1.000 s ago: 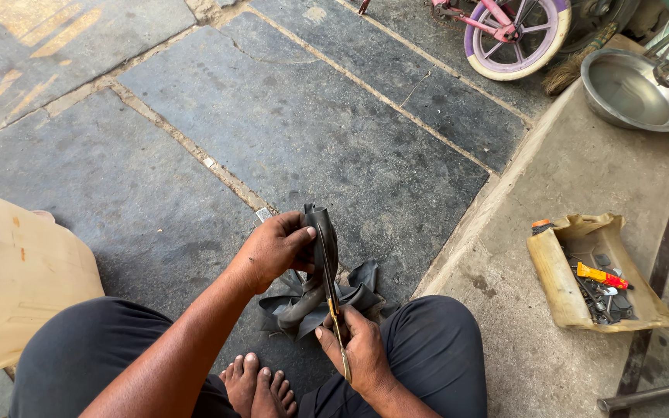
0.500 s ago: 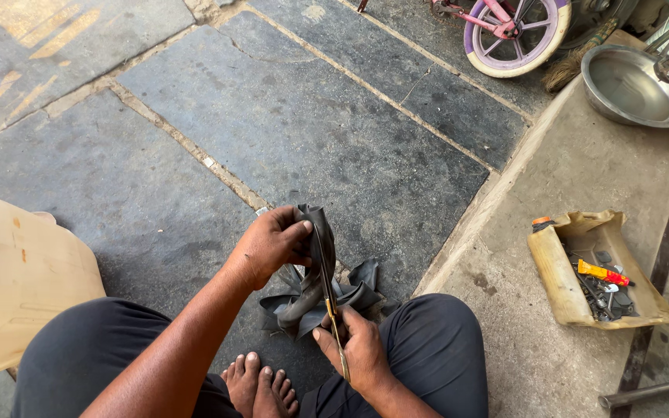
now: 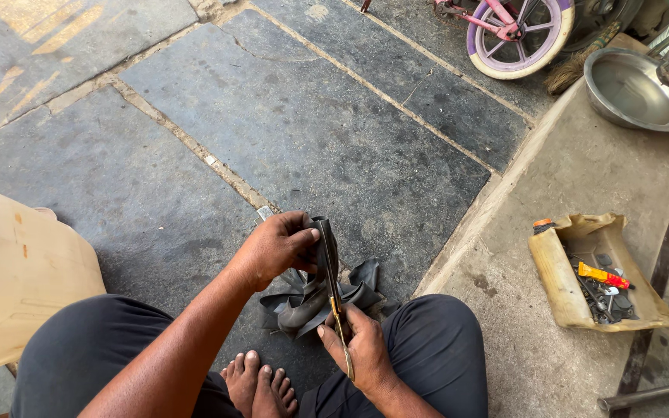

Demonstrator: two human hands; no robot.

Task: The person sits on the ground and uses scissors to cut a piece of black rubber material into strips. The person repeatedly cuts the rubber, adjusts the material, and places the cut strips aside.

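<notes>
My left hand (image 3: 276,246) pinches the top fold of a black rubber inner tube (image 3: 325,246) and holds it upright above the stone floor. My right hand (image 3: 365,348) grips brass-handled scissors (image 3: 339,321), whose blades run up along the rubber strip. More of the tube (image 3: 311,302) lies crumpled on the floor between my knees. My bare feet (image 3: 261,383) rest just below it.
A cut-open tan container (image 3: 563,282) with small tools and an orange tube sits on the concrete step at right. A metal basin (image 3: 636,89) and a pink child's bicycle wheel (image 3: 516,35) stand farther back. A hammer (image 3: 652,393) lies at bottom right. A beige can (image 3: 17,271) stands left.
The scissors have crept slightly up the rubber strip. Both hands stay in nearly the same place.
</notes>
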